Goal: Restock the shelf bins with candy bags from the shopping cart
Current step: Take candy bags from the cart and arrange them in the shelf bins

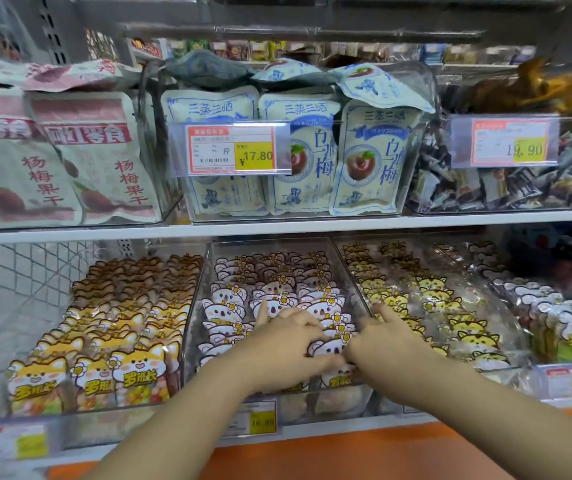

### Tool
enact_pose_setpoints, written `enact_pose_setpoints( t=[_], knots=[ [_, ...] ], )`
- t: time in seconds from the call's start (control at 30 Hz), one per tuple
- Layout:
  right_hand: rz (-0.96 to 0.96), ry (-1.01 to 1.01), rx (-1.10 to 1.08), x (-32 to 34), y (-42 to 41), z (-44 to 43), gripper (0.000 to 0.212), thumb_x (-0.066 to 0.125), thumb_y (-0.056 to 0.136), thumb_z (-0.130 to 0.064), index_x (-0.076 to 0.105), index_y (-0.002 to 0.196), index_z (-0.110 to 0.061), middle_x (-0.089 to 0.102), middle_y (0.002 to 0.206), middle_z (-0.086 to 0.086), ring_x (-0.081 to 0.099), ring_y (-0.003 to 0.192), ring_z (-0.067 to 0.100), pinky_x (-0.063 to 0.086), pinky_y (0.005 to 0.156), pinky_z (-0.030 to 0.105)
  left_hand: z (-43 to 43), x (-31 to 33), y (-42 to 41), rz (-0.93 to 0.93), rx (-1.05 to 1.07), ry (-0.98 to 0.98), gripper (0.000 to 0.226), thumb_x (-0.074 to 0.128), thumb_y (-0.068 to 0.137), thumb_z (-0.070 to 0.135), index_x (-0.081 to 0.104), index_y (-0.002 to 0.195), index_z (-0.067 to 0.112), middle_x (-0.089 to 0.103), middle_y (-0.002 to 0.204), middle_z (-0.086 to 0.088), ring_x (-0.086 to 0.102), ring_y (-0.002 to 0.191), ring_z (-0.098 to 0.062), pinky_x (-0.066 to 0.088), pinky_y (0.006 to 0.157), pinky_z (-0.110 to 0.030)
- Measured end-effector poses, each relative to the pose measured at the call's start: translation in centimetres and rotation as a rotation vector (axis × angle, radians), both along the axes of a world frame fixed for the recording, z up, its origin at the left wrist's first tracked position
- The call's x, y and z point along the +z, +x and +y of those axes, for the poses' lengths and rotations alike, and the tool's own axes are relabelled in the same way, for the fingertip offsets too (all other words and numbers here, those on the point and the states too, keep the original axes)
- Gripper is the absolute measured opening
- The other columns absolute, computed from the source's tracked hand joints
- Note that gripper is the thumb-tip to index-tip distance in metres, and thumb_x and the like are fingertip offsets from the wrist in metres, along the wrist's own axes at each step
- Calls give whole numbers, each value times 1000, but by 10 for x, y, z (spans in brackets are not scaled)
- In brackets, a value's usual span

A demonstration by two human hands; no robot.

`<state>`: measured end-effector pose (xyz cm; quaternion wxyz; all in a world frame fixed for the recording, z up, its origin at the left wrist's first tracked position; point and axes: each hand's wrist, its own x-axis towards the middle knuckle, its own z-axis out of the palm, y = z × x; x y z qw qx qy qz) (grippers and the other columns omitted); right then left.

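The left hand (288, 344) and right hand (381, 344) both grip one upright koala candy bag (329, 348) between them, near the middle bin's (197, 292) front right corner.

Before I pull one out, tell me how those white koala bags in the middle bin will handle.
The koala bags look like thin glossy film, so probably floppy and slippery. Small, likely light. Packed upright in rows in the clear bin, neighbours may tip.
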<state>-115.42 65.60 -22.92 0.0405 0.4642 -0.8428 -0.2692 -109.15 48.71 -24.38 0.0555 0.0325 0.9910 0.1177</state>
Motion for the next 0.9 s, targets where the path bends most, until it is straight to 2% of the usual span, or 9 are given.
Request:
enact_pose_setpoints(
  t=[0.17,0.27,0.4,0.47,0.57,0.67,0.73,0.8,0.9],
  knots=[
    [-56,-5,-44,-7,-2,-3,20,51,97,-10,67,109,-12,68,104,8,49,119,28,4,122,56,-2,-11,2,92,-89,-221,48,56,94,55,58,134,29,36,146,10,22,142,-18,-8,118,-66],
    [-147,-161,3,-4,-8,3,18,56,97,-31,67,106,-20,67,99,4,52,113,25,5,122,53,5,-10,-2,139,-97,-315,40,60,94,45,59,129,26,39,142,4,29,137,-25,-5,118,-67],
    [-80,-506,100,-18,-13,20,55,78,66,-58,64,112,-32,61,105,-9,58,103,18,34,114,54,10,-7,-1,130,-90,-370,49,60,93,49,55,135,25,39,142,-1,28,138,-27,-4,117,-68],
    [-77,-558,110,-30,-11,21,71,82,57,-63,63,117,-32,61,108,-10,61,102,15,36,111,52,7,-6,3,151,-75,-338,53,59,91,55,54,135,26,38,144,2,24,142,-23,-5,117,-67],
    [-70,-580,118,-42,-10,18,55,90,51,-56,70,95,-31,61,93,-9,65,85,17,26,109,50,4,-14,9,236,-108,-338,44,60,91,50,59,128,26,46,139,7,30,140,-21,-2,118,-66],
    [-47,-596,122,-49,-5,17,47,92,47,-48,66,81,-29,58,81,-9,63,74,16,30,105,49,-2,-30,11,346,-222,-478,24,72,78,42,71,99,31,64,115,11,57,121,-21,17,114,-66],
    [-21,-648,186,-51,-3,21,35,86,57,-49,65,79,-31,57,77,-12,63,71,12,29,107,47,-8,-33,11,395,-283,-418,22,70,78,43,68,97,33,63,114,14,60,117,-17,31,111,-67],
    [6,-722,213,-41,-12,23,25,61,78,-58,68,87,-35,60,80,-17,65,75,7,27,110,47,-12,-26,12,411,-257,-348,34,57,84,56,64,110,36,58,121,15,60,115,-12,34,112,-63],
    [-48,-713,75,-13,-31,7,53,27,96,-56,61,128,-32,64,121,-12,62,113,11,23,118,50,-11,-7,8,361,-15,-218,64,26,92,72,33,147,39,28,156,13,45,136,-13,-1,122,-55]
  ],
)
